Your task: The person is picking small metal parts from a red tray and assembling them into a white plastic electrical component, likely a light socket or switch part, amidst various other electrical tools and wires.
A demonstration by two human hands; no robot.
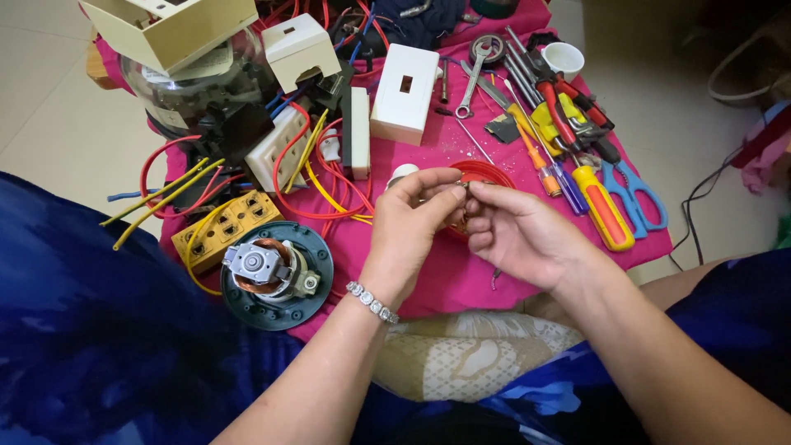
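We see both hands meeting over the pink cloth (pixel 461 280) that covers the desk. Left hand (pixel 412 224) has thumb and fingers pinched in on a small metal part (pixel 465 188) — too tiny to tell what it is. Right hand (pixel 515 232) is curled, fingertips closed on the same small part from the other side, so the two hands touch at the tips. The part sits between them, held just above a red round lid (pixel 488 173) lying on the cloth. A silver bracelet (pixel 372 302) rings the left wrist.

Left of the hands we spot a small motor (pixel 262 268) on a dark green round base (pixel 317 288), and just beyond it a yellow socket block (pixel 221 229) with yellow wires (pixel 161 200). Red wires (pixel 317 177) loop across the cloth near a white box (pixel 405 82) with a small slot. Right of the hands — a pile of tools: orange-handled screwdriver (pixel 606 216), blue scissors (pixel 638 194), red-handled pliers (pixel 568 103), a wrench (pixel 471 86). A white cup (pixel 563 58) stands at the far edge behind the tools.
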